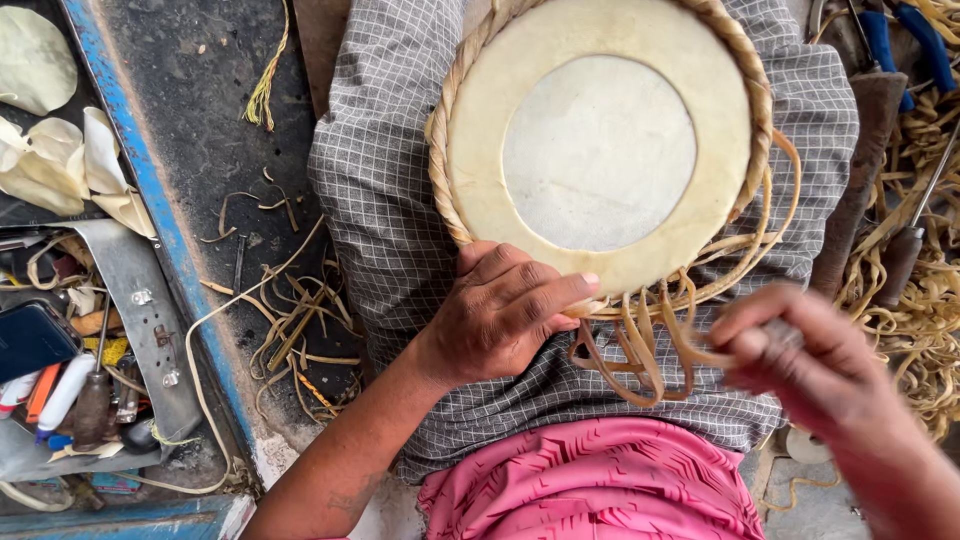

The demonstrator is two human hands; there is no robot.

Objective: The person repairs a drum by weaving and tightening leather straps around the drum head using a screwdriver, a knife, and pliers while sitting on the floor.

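- While braided rim (pixel 446 150) runs nine to three o'clock, six o'clock lacing hangs loose, unfinished.
- Left hand (pixel 500 310) pinches drumhead (pixel 600 150) edge.
- Right hand (pixel 800 350), blurred, closed around strap (pixel 690 345).

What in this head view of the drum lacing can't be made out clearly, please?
- Right hand: motion-blurred; whatever it pinches beyond the strap is unclear.
- Drum: top rim cut off by the upper frame edge; its body is hidden beneath the skin.
- Left hand: its fingertips cover the rim there, so the lacing beneath is hidden.
- Tools in the tray: too small and cluttered to tell apart.
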